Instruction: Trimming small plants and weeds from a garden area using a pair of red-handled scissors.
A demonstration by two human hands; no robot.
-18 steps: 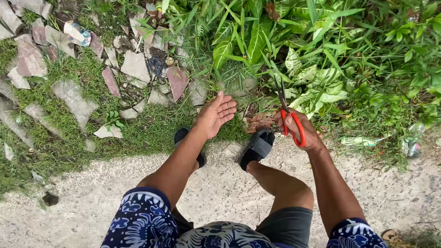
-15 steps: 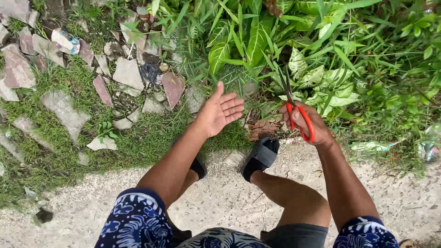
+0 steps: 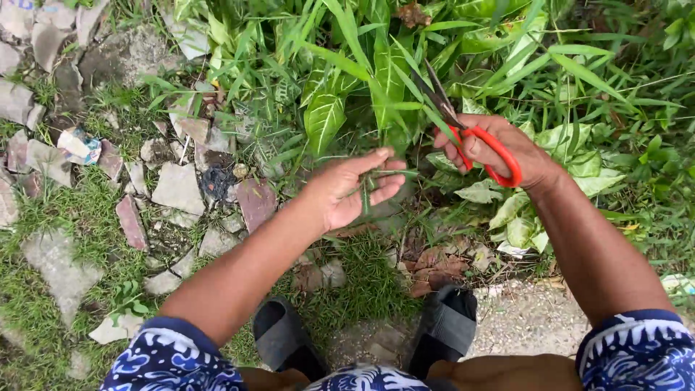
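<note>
Broken flat stones (image 3: 177, 190), grey and reddish, lie scattered in short grass (image 3: 79, 210) on the left of the ground. A crumpled printed wrapper (image 3: 78, 145) rests among them near the left edge. Dry brown leaves (image 3: 434, 262) lie at the base of the plants, just above a strip of pale gravelly concrete (image 3: 525, 318). Two black sandals (image 3: 445, 326) stand at the bottom, one on the grass edge, one against the concrete. Blue-and-white patterned sleeves (image 3: 170, 358) fill the lower corners.
</note>
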